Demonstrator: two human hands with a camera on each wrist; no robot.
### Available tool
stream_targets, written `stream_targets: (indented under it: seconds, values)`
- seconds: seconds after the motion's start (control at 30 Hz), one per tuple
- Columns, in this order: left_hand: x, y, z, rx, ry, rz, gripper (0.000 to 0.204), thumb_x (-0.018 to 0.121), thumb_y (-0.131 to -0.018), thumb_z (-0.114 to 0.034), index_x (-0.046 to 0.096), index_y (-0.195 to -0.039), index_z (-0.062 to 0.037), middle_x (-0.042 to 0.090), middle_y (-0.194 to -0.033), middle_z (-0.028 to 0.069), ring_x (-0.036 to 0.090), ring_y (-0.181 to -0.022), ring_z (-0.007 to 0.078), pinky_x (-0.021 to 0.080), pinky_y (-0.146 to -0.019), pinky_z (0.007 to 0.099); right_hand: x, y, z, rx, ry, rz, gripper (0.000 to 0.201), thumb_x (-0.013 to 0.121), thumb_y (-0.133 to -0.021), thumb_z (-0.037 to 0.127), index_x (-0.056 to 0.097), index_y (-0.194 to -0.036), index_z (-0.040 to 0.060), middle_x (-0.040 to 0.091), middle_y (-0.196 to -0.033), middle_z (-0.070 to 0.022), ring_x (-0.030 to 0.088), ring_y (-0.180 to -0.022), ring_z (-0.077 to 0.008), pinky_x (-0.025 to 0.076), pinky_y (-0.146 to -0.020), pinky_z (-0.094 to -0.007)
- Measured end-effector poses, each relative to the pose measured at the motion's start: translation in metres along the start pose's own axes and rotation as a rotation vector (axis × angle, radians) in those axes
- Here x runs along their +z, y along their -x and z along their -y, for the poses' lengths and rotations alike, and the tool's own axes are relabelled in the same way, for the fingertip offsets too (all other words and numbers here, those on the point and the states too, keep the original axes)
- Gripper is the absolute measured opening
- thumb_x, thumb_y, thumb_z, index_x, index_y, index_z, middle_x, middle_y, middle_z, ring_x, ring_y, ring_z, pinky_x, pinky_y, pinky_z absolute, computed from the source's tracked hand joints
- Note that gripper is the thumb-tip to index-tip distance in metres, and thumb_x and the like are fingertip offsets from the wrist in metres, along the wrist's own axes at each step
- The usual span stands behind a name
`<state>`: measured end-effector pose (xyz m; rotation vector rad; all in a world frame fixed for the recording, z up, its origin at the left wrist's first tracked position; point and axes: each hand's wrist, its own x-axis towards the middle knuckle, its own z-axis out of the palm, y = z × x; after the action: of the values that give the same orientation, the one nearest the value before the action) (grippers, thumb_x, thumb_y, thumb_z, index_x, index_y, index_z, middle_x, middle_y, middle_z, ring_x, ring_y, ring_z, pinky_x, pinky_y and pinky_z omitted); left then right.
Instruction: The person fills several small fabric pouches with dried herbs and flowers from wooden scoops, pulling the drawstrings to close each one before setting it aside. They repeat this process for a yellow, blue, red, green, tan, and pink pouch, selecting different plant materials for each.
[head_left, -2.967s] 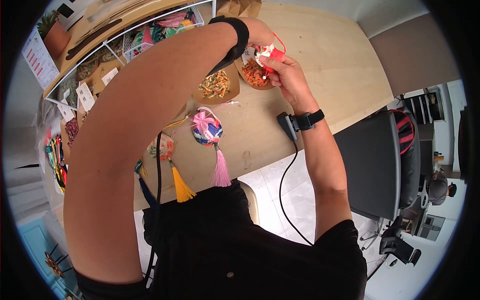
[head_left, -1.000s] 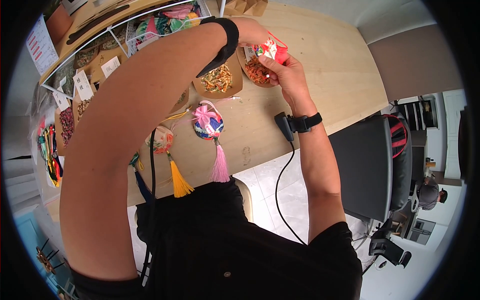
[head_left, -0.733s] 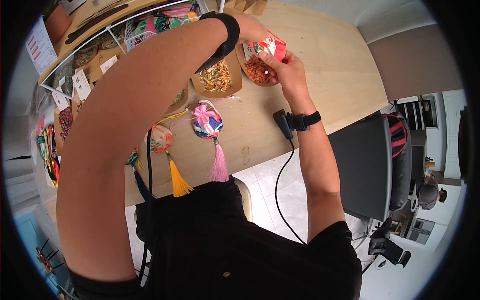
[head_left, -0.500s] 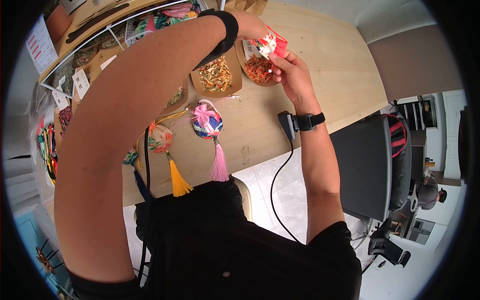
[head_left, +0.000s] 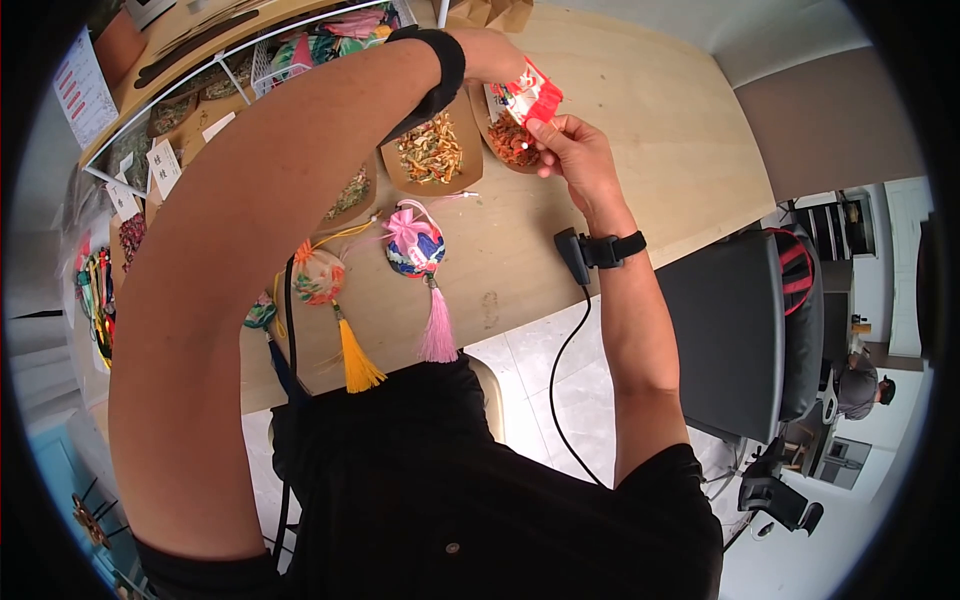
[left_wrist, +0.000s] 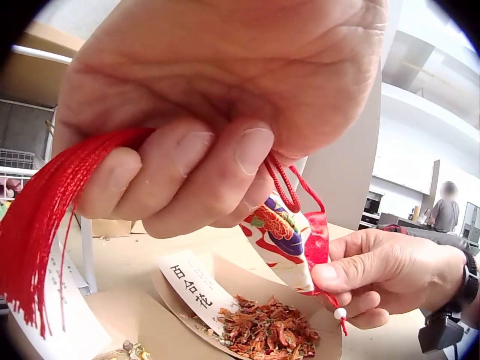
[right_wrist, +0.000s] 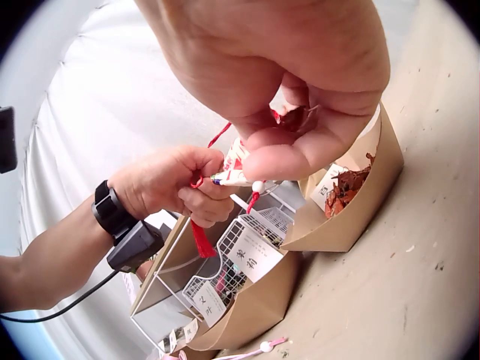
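Observation:
A small drawstring pouch (left_wrist: 283, 241), white with a colourful pattern and red cloth at its mouth, is held between both hands above a tray of dried orange flowers (left_wrist: 274, 330). My left hand (head_left: 488, 56) curls its fingers round the pouch's red tassel (left_wrist: 45, 217) and red cord (left_wrist: 285, 184). My right hand (head_left: 582, 160) pinches the red mouth of the pouch between thumb and fingers, as the left wrist view shows. Below that pinch hangs a white bead (left_wrist: 340, 313) on a red cord end. In the right wrist view the right fingers hide part of the pouch.
A tray of pale dried flowers (head_left: 432, 150) stands beside the orange ones. Nearer lie a pink-tasselled pouch (head_left: 416, 250), a yellow-tasselled pouch (head_left: 320, 278) and a dark-tasselled one (head_left: 262, 312). A white wire basket (head_left: 262, 75) of cloth pouches and a chair (head_left: 720, 335) flank the table.
The pouch has shifted slightly left and shows more of its patterned side and red mouth. The right hand has shifted its hold along the mouth; the left keeps its grip.

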<state>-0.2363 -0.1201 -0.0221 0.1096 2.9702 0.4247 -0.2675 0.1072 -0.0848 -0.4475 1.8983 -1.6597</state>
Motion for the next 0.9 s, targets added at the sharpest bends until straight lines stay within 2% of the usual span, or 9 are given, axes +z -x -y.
stream_targets:
  seconds: [0.07,0.17,0.27,0.37,0.47,0.57,0.7,0.8,0.9]
  values:
    - [0.007,-0.005,0.020,0.127,0.058,-0.084,0.033,0.050,-0.087,-0.018,0.072,-0.093,0.0058,0.070,-0.082,0.0244,0.067,-0.068,0.0349,0.051,-0.059,0.0483,-0.002,-0.004,-0.005,-0.035,0.035,-0.019,0.019,0.077,-0.098,0.018,0.072,-0.103,0.0005,0.067,-0.077,-0.0006,0.055,-0.058,-0.0062,0.047,-0.051,-0.0224]
    - [0.009,-0.014,0.029,0.008,0.126,-0.077,0.037,0.049,-0.088,-0.022,0.072,-0.095,0.0042,0.070,-0.080,0.0234,0.066,-0.066,0.0351,0.050,-0.059,0.0491,-0.004,-0.002,0.000,-0.058,0.153,-0.057,0.016,0.076,-0.098,0.016,0.073,-0.102,0.0013,0.069,-0.079,-0.0010,0.057,-0.060,-0.0068,0.048,-0.053,-0.0225]
    - [0.005,-0.013,0.036,0.083,0.037,-0.190,0.036,0.047,-0.090,-0.021,0.072,-0.092,0.0048,0.069,-0.077,0.0216,0.066,-0.063,0.0330,0.048,-0.056,0.0472,-0.006,0.000,0.006,-0.074,0.290,-0.104,0.012,0.076,-0.097,0.012,0.075,-0.100,0.0011,0.072,-0.082,-0.0021,0.061,-0.062,-0.0077,0.050,-0.053,-0.0243]
    - [-0.001,-0.021,0.062,0.271,-0.342,-0.130,0.036,0.050,-0.095,-0.025,0.065,-0.085,0.0060,0.063,-0.070,0.0184,0.064,-0.062,0.0269,0.048,-0.058,0.0425,-0.007,0.000,0.007,-0.082,0.368,-0.143,0.009,0.074,-0.096,0.009,0.076,-0.101,0.0009,0.073,-0.085,-0.0028,0.064,-0.066,-0.0080,0.052,-0.054,-0.0254]
    - [-0.005,-0.019,0.059,-0.076,0.283,-0.150,0.036,0.050,-0.094,-0.024,0.057,-0.078,0.0071,0.054,-0.064,0.0147,0.050,-0.054,0.0233,0.040,-0.052,0.0433,-0.009,-0.002,0.002,-0.086,0.323,-0.108,0.012,0.072,-0.096,0.005,0.076,-0.106,-0.0002,0.075,-0.091,-0.0049,0.068,-0.074,-0.0094,0.055,-0.062,-0.0264]
    - [-0.012,-0.015,0.052,-0.077,0.181,-0.166,0.035,0.050,-0.093,-0.023,0.051,-0.078,0.0073,0.049,-0.065,0.0145,0.041,-0.056,0.0242,0.035,-0.053,0.0442,-0.008,-0.002,-0.006,-0.183,0.331,-0.069,0.019,0.070,-0.096,0.002,0.076,-0.114,-0.0010,0.077,-0.100,-0.0078,0.070,-0.086,-0.0121,0.058,-0.077,-0.0277]
    - [-0.011,-0.012,0.049,-0.026,0.070,-0.216,0.033,0.049,-0.093,-0.023,0.053,-0.082,0.0080,0.052,-0.068,0.0190,0.046,-0.059,0.0260,0.039,-0.055,0.0448,-0.002,0.008,0.005,-0.200,0.328,-0.060,0.028,0.067,-0.098,-0.001,0.073,-0.125,-0.0033,0.076,-0.114,-0.0104,0.070,-0.102,-0.0163,0.056,-0.094,-0.0309]
    - [-0.006,-0.015,0.049,0.018,-0.027,-0.218,0.032,0.048,-0.094,-0.020,0.062,-0.086,0.0070,0.059,-0.074,0.0236,0.057,-0.063,0.0291,0.045,-0.059,0.0458,-0.009,0.001,-0.004,-0.336,0.319,-0.085,0.025,0.066,-0.100,0.001,0.073,-0.123,-0.0031,0.076,-0.114,-0.0098,0.070,-0.102,-0.0155,0.057,-0.093,-0.0315]
    - [-0.019,0.005,0.025,0.145,-0.250,-0.135,0.029,0.051,-0.094,-0.017,0.070,-0.093,0.0051,0.068,-0.082,0.0252,0.069,-0.073,0.0322,0.053,-0.064,0.0445,-0.012,0.005,0.004,-0.263,0.218,-0.149,0.023,0.067,-0.100,0.007,0.075,-0.120,-0.0017,0.077,-0.108,-0.0094,0.071,-0.093,-0.0139,0.058,-0.081,-0.0295]
